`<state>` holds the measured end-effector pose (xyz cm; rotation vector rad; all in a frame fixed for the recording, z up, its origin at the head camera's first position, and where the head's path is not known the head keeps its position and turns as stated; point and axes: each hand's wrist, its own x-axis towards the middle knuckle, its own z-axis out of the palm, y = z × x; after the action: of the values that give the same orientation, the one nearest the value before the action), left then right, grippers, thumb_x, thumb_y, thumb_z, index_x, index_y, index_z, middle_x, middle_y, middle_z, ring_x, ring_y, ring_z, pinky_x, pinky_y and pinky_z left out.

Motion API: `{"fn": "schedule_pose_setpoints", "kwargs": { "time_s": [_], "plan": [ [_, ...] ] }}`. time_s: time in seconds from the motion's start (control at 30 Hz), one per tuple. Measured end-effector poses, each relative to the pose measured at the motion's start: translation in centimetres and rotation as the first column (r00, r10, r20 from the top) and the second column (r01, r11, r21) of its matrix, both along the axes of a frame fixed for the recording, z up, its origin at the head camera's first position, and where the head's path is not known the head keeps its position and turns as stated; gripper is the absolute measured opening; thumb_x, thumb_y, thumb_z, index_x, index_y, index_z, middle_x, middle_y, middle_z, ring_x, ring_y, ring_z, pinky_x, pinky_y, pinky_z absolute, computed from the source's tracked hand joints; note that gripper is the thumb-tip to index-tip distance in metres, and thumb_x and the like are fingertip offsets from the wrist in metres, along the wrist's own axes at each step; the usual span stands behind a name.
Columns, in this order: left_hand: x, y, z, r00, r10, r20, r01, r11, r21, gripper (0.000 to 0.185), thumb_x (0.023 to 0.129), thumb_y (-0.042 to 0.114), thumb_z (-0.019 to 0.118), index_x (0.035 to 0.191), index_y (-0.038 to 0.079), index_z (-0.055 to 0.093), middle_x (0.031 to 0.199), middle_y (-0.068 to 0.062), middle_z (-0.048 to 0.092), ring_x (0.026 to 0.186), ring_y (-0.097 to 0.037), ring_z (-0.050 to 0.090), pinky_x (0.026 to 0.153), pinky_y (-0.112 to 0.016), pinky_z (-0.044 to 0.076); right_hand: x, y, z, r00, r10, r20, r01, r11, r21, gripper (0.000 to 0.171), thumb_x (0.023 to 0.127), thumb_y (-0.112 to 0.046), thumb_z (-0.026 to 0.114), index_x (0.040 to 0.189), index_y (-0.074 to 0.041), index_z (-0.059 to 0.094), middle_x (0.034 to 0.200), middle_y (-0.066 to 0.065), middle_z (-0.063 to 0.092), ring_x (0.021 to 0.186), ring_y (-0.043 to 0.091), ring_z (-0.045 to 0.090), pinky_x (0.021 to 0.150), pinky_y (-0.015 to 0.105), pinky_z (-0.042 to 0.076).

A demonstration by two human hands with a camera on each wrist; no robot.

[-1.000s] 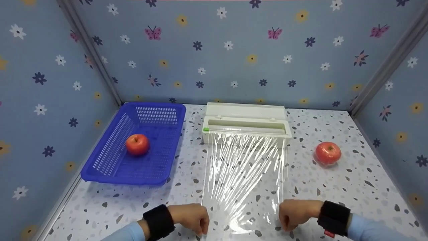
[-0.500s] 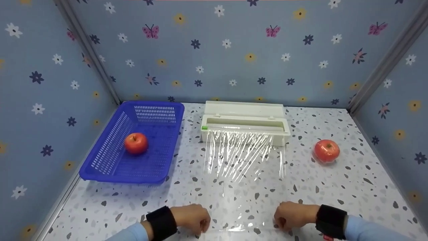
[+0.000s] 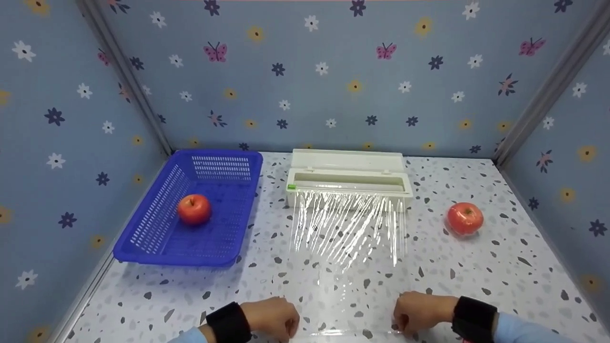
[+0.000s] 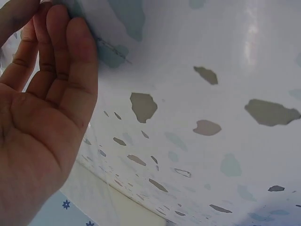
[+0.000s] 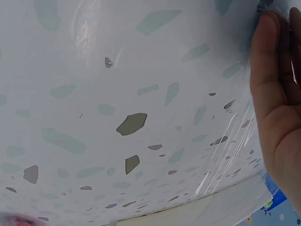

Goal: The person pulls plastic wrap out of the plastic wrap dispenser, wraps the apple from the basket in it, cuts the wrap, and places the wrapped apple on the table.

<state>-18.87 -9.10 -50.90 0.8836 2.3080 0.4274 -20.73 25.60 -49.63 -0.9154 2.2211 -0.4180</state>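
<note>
At the head view's bottom edge, the left hand (image 3: 271, 318) and right hand (image 3: 415, 312) each pinched a corner of the clear plastic film sheet (image 3: 348, 238) stretched from the white dispenser box (image 3: 349, 181) over the speckled surface (image 3: 476, 267). Only the wrist views showed fingertips (image 4: 70, 28) pressing film edges (image 5: 230, 136).

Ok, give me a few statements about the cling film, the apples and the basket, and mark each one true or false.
1. The left hand and the right hand each pinch a near corner of the cling film. True.
2. The dispenser box has its lid shut. False: the lid stands open behind the roll.
3. A red apple lies in the blue basket. True.
4. The second apple sits on the film. False: it rests on the speckled table, right of the film.
5. The film is cut free from the box. False: it runs unbroken to the roll.
</note>
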Motion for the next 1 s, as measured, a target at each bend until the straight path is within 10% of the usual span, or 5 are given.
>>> {"fn": "schedule_pose_setpoints", "kwargs": {
  "time_s": [0.47, 1.0],
  "plan": [
    [-0.2, 0.3, 0.4, 1.0, -0.014, -0.004, 0.014, 1.0, -0.026, 0.008, 0.068, 0.008, 0.072, 0.068, 0.015, 0.067, 0.062, 0.011, 0.059, 0.056, -0.001, 0.048, 0.058, -0.014, 0.042, -0.3, 0.2, 0.6, 0.992, 0.118, -0.034, -0.117, 0.993, 0.013, 0.022, 0.071, 0.005, 0.063, 0.078, -0.012, 0.074, 0.071, -0.009, 0.067, 0.061, -0.004, 0.05, 0.059, 0.013, 0.045],
    [0.1, 0.0, 1.0, 0.999, 0.011, 0.034, -0.008, 0.996, -0.087, 0.008, 0.07, 0.015, 0.072, 0.074, 0.019, 0.066, 0.071, 0.012, 0.063, 0.065, -0.001, 0.054, 0.063, -0.017, 0.044, 0.8, -0.9, 0.7, 0.998, 0.065, 0.021, -0.067, 0.989, 0.129, 0.017, 0.068, 0.004, 0.062, 0.062, -0.011, 0.06, 0.054, -0.012, 0.045, 0.049, 0.001, 0.037, 0.049, 0.015, 0.034]
  ]
}}
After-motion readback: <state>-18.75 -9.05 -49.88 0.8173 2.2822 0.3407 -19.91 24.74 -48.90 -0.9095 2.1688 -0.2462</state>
